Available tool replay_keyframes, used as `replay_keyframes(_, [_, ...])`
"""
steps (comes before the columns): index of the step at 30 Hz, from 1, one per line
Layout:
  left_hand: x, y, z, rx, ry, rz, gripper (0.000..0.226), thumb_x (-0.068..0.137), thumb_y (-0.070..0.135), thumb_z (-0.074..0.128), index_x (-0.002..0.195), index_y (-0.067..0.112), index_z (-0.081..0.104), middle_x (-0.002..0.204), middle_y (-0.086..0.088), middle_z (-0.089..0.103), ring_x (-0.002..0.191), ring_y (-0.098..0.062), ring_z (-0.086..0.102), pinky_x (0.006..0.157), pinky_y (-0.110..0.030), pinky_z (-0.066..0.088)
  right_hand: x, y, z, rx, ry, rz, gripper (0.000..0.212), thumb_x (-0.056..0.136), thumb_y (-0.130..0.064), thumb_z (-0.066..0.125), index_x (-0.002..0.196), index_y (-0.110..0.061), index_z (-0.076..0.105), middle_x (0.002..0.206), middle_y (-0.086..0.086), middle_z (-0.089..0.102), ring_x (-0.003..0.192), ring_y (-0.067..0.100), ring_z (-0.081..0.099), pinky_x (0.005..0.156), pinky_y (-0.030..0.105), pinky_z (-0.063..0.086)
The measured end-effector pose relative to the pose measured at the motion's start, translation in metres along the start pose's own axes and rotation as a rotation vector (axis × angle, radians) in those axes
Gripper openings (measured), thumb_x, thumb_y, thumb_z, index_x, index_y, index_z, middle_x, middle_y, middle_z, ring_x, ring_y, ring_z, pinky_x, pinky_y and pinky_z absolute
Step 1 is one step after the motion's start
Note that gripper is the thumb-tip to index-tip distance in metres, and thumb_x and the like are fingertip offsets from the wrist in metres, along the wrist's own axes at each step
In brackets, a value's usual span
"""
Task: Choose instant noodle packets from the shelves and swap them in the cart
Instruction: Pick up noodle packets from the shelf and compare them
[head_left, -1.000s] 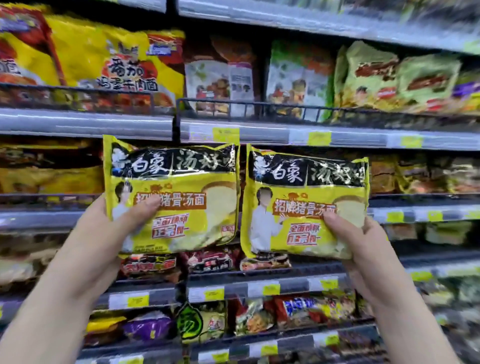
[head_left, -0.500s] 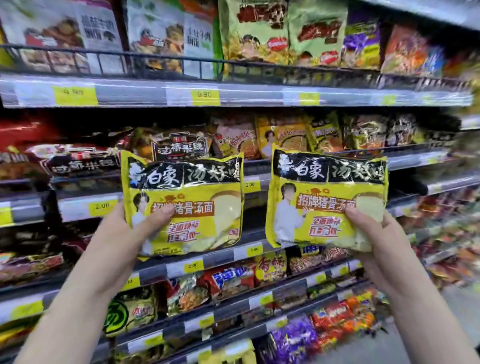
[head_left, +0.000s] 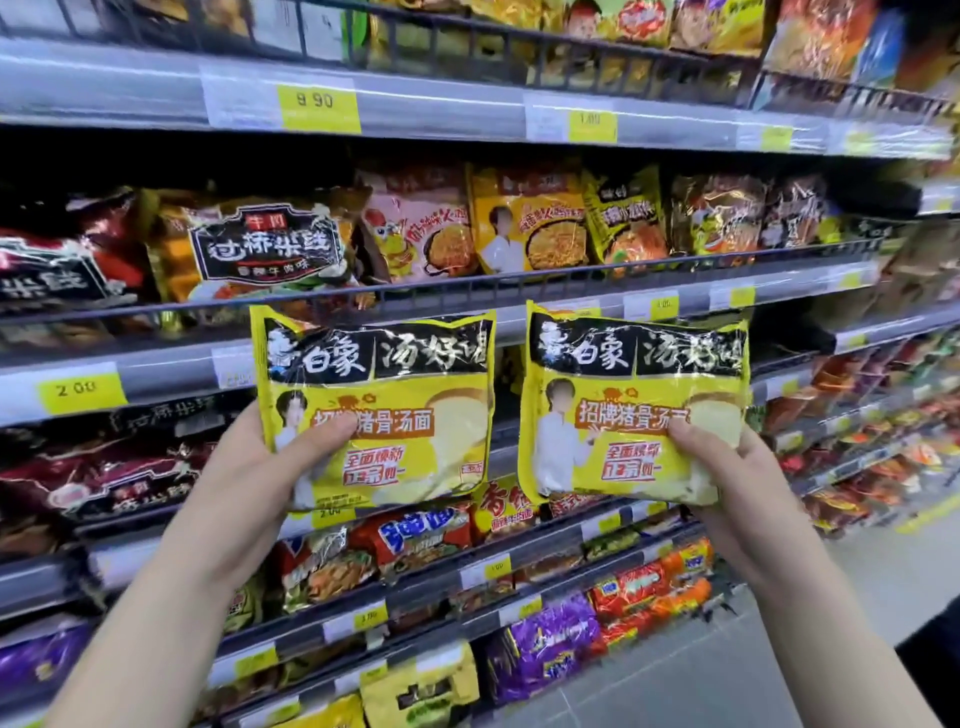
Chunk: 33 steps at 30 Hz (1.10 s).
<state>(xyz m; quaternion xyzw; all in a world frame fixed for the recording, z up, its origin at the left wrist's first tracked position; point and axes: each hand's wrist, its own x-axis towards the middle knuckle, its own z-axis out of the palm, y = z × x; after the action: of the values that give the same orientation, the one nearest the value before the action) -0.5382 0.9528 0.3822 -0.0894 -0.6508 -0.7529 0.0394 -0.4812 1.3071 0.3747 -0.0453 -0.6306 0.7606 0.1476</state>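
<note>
Our left grip (head_left: 244, 483) is clamped on the lower-left corner of one yellow noodle packet (head_left: 405, 364), with the thumb across its front. Our right grip (head_left: 737, 467) pinches the lower-right corner of a twin packet (head_left: 613, 374). Both packets stand upright above the grips, in front of the shelves (head_left: 467, 122). We judge them light, with glossy, crinkly film that may slip and a brittle noodle block inside. Holding the block's edge rather than the flat seam seems safest.

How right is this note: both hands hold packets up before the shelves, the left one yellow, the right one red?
One error. The head view shows the right packet, pinched by the right hand, is yellow too, matching the left packet in the left hand. Both are up before the shelves.
</note>
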Motion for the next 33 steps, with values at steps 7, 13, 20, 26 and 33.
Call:
replay_keyframes(7, [-0.017,-0.044,0.029,0.038,0.178,-0.1,0.101,0.023,0.056,0.1,0.105,0.016,0.057,0.097,-0.009,0.08,0.081,-0.022,0.078,0.063,-0.029,0.062,0.051,0.037,-0.043,0.007,-0.119,0.089,0.095,0.032,-0.056,0.099,0.11,-0.014,0.065,0.104,0.009,0.076,0.095,0.026,0.073,0.091,0.045,0.059])
replay_keyframes(13, [-0.036,-0.077,0.096,0.082,0.337,-0.252,0.111,0.016,0.056,0.097,0.105,0.021,0.043,0.085,0.01,0.076,0.071,0.009,0.071,0.064,-0.018,0.053,0.089,0.061,-0.079,-0.03,-0.257,0.211,0.1,0.023,-0.062,0.097,0.105,-0.016,0.064,0.091,0.003,0.078,0.081,0.016,0.076,0.074,0.03,0.063])
replay_keyframes(20, [-0.022,-0.105,0.136,0.042,0.468,-0.247,0.067,0.07,0.033,0.082,0.127,0.025,0.048,0.101,0.011,0.072,0.081,0.005,0.072,0.089,-0.032,0.047,0.121,0.082,-0.093,0.014,-0.348,0.257,0.094,0.029,-0.053,0.098,0.108,-0.016,0.063,0.09,0.0,0.079,0.08,0.013,0.076,0.068,0.024,0.061])
replay_keyframes(26, [0.023,-0.131,0.128,0.106,0.409,-0.164,0.034,0.084,0.02,0.073,0.114,0.019,0.057,0.102,0.003,0.08,0.097,-0.013,0.076,0.08,-0.026,0.061,0.155,0.104,-0.089,0.066,-0.346,0.23,0.043,0.066,-0.026,0.075,0.106,-0.017,0.063,0.094,-0.001,0.08,0.085,0.014,0.077,0.07,0.028,0.063])
replay_keyframes(33, [0.086,-0.15,0.116,0.117,0.342,-0.053,0.016,0.094,0.011,0.066,0.109,0.017,0.064,0.102,0.0,0.08,0.093,-0.017,0.077,0.073,-0.029,0.061,0.188,0.134,-0.084,0.068,-0.303,0.173,0.032,0.074,-0.021,0.068,0.107,-0.018,0.066,0.098,0.0,0.08,0.09,0.016,0.077,0.074,0.032,0.063])
